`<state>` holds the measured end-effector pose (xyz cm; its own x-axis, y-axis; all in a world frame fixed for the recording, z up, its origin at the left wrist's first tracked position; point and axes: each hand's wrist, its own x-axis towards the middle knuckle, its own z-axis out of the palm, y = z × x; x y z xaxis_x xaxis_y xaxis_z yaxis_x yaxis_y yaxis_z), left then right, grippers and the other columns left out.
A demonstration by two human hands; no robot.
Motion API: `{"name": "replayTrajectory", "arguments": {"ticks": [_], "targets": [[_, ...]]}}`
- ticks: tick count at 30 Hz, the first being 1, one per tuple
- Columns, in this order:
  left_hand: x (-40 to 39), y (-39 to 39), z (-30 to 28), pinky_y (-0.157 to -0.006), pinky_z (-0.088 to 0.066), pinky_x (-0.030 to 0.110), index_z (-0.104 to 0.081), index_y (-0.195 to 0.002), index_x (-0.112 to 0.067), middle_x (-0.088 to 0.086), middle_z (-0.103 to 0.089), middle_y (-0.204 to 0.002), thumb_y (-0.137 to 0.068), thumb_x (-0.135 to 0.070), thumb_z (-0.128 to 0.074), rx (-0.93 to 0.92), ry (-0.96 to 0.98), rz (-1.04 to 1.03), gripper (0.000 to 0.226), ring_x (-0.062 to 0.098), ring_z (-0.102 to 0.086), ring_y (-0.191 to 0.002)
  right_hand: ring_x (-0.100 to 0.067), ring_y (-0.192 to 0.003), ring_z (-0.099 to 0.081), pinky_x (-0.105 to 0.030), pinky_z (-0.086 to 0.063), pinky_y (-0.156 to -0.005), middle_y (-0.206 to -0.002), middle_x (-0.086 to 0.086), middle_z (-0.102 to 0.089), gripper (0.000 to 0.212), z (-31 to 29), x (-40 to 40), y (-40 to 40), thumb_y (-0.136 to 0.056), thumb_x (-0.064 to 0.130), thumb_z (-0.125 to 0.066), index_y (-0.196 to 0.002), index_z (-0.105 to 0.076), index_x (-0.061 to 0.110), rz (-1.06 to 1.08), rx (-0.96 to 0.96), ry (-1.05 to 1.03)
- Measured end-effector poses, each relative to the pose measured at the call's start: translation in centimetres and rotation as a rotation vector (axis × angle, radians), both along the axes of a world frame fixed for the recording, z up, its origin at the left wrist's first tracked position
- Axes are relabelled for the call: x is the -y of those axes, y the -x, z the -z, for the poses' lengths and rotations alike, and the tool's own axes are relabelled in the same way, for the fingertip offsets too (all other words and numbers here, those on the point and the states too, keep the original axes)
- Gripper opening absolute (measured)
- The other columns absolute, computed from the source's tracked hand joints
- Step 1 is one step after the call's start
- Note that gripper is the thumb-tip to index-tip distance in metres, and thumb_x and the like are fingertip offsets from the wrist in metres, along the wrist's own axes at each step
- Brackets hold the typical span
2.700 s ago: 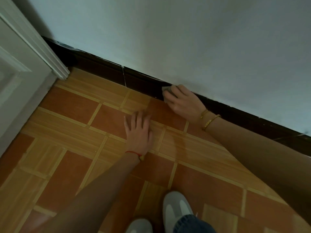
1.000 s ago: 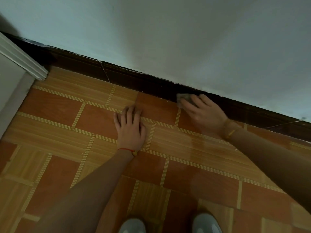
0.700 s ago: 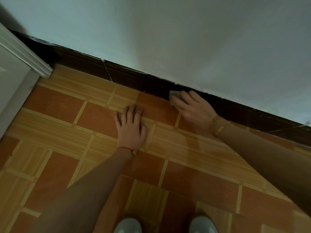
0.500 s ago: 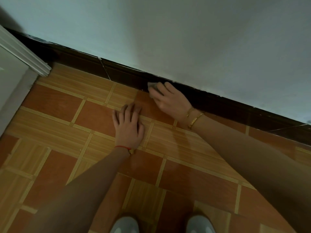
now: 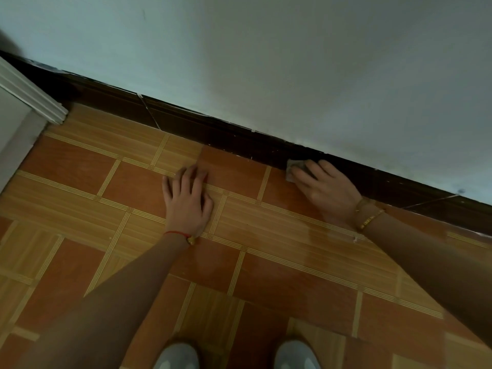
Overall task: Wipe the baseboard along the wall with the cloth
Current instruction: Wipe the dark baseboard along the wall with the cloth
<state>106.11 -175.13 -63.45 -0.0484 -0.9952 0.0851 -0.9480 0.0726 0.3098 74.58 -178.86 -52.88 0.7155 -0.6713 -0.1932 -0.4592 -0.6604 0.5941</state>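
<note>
Left hand (image 5: 186, 206): lying flat, fingers spread, bracing on floor tiles (image 5: 138, 182). Right hand (image 5: 326, 190): pressing cloth (image 5: 292, 167) against baseboard (image 5: 213, 131), fingers extended. Progress: seemingly mid-run; wiped extent indiscernible in dim light.

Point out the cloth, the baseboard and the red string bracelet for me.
cloth (image 5: 292, 167), head view, grey corner showing past the fingertips.
baseboard (image 5: 186, 123), head view, bare dark face left of the hand.
red string bracelet (image 5: 175, 233), head view, strand across the left wrist.
</note>
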Motion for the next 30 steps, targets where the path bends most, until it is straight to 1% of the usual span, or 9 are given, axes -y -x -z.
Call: {"name": "replayTrajectory", "arguments": {"ticks": [1,2,4,9,12,18,21,26,30], "targets": [[0.0,0.1,0.0,-0.118,-0.013,0.064,-0.044,-0.144,-0.017,0.011,-0.043,-0.149,-0.095,-0.035,-0.037,0.021,-0.002,-0.001,0.053,0.032,-0.031,-0.143,-0.032,-0.115,-0.044,-0.040,-0.031,-0.099,-0.131,-0.010,-0.051,0.048,-0.1,0.5,-0.7,-0.095,0.010,-0.025,-0.128,-0.059,0.003,-0.011,0.045,0.009],[0.0,0.2,-0.1,-0.118,-0.015,0.065,-0.044,-0.144,-0.015,0.013,-0.043,-0.148,-0.095,-0.034,-0.036,0.045,-0.004,-0.004,0.053,0.033,-0.032,-0.142,-0.031,-0.114,-0.043,-0.039,-0.032,-0.098,-0.130,-0.010,-0.053,0.066,-0.3,0.9,-1.7,-0.095,0.005,-0.002,-0.128,-0.059,0.003,-0.023,0.080,0.035],[0.0,0.6,-0.2,-0.116,-0.018,0.066,-0.044,-0.144,-0.013,0.015,-0.044,-0.148,-0.096,-0.034,-0.034,0.092,-0.022,-0.006,0.053,0.034,-0.033,-0.141,-0.029,-0.116,-0.040,-0.039,-0.033,-0.100,-0.134,-0.009,-0.051,0.080,-0.7,1.9,-3.9,-0.087,0.001,0.010,-0.132,-0.056,0.005,-0.114,0.096,0.133],[-0.5,1.1,-0.8,-0.116,-0.020,0.067,-0.040,-0.147,-0.012,0.016,-0.043,-0.150,-0.096,-0.034,-0.029,0.170,-0.074,-0.023,0.056,0.037,-0.033,-0.142,-0.023,-0.105,-0.056,-0.034,-0.037,-0.094,-0.117,-0.001,-0.062,0.064,-0.4,4.2,-8.3,-0.097,-0.008,-0.010,-0.117,-0.068,0.010,-0.163,0.215,0.261],[-1.4,1.0,-1.2,-0.116,-0.022,0.066,-0.041,-0.144,-0.012,0.017,-0.045,-0.148,-0.097,-0.034,-0.030,0.168,-0.050,-0.002,0.053,0.038,-0.035,-0.141,-0.027,-0.112,-0.052,-0.037,-0.036,-0.099,-0.126,-0.005,-0.057,0.038,0.4,3.9,-6.5,-0.090,0.002,-0.046,-0.124,-0.063,0.008,-0.201,0.233,0.212],[-2.9,1.8,-1.4,-0.116,-0.022,0.063,-0.044,-0.140,-0.010,0.017,-0.044,-0.149,-0.099,-0.031,-0.034,0.170,-0.022,0.001,0.047,0.037,-0.036,-0.140,-0.035,-0.120,-0.039,-0.044,-0.029,-0.103,-0.136,-0.012,-0.048,0.060,0.2,0.9,0.9,-0.073,0.014,-0.075,-0.130,-0.059,0.004,-0.080,0.155,0.128],[-3.4,3.1,-2.0,-0.116,-0.023,0.063,-0.042,-0.137,-0.010,0.018,-0.043,-0.149,-0.098,-0.032,-0.034,0.150,-0.009,0.025,0.046,0.037,-0.036,-0.140,-0.036,-0.118,-0.039,-0.044,-0.029,-0.101,-0.134,-0.013,-0.051,0.057,-0.4,-0.6,3.8,-0.072,0.013,-0.076,-0.126,-0.062,0.003,-0.033,0.159,0.125],[-4.0,5.8,-2.3,-0.117,-0.021,0.063,-0.040,-0.141,-0.012,0.016,-0.040,-0.151,-0.098,-0.030,-0.036,0.102,-0.028,0.045,0.047,0.035,-0.031,-0.142,-0.036,-0.118,-0.039,-0.044,-0.029,-0.102,-0.135,-0.013,-0.047,0.061,-0.9,-1.5,4.9,-0.076,0.026,-0.073,-0.131,-0.057,0.003,0.044,0.165,0.080],[-4.1,8.2,-1.7,-0.119,-0.016,0.063,-0.041,-0.146,-0.015,0.015,-0.037,-0.153,-0.098,-0.035,-0.026,0.030,-0.112,-0.004,0.055,0.035,-0.027,-0.145,-0.033,-0.117,-0.041,-0.041,-0.033,-0.101,-0.133,-0.010,-0.048,0.053,-1.1,-0.3,2.4,-0.085,0.016,-0.065,-0.135,-0.053,0.006,-0.029,0.194,0.106]]}}
